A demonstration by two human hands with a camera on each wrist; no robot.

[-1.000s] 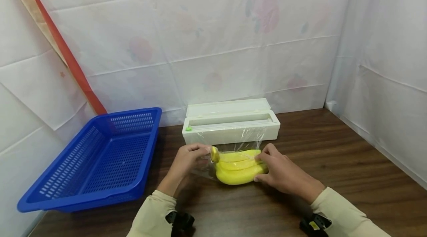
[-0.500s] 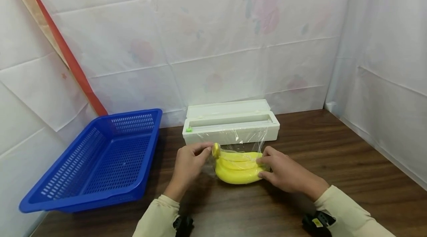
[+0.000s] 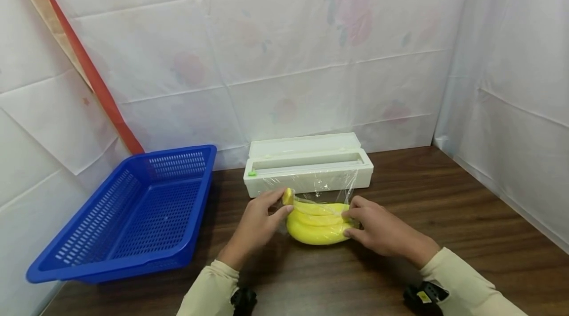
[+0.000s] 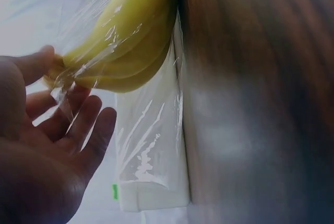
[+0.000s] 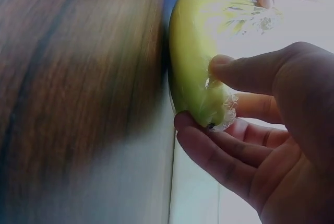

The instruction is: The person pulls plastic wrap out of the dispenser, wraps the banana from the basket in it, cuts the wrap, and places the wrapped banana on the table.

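Observation:
A bunch of yellow bananas (image 3: pixel 316 231) lies close over the table, wrapped in clear cling film (image 4: pixel 146 145) that wrinkles over the fruit. At the stem end, my left hand (image 3: pixel 258 224) pinches the film-covered stem between thumb and fingers; the left wrist view shows the film bunched there. My right hand (image 3: pixel 380 229) holds the opposite end, thumb on one side and fingers curled beneath the tips (image 5: pixel 211 114). Behind the fruit stands a white cling film box (image 3: pixel 271 185), lid raised and roll inside. Film stretches from its front edge to the bananas.
A blue perforated plastic basket (image 3: pixel 111 267) stands on the left of the dark wooden table (image 3: pixel 444 197). White patterned sheeting (image 3: pixel 284 59) hangs behind and to the right, with a red strip (image 3: pixel 95 84) at the left.
The bananas shift slightly; the left hand moves a little up and right, its thumb closing in on the stem. The right hand keeps its hold near the tips, moving slightly right.

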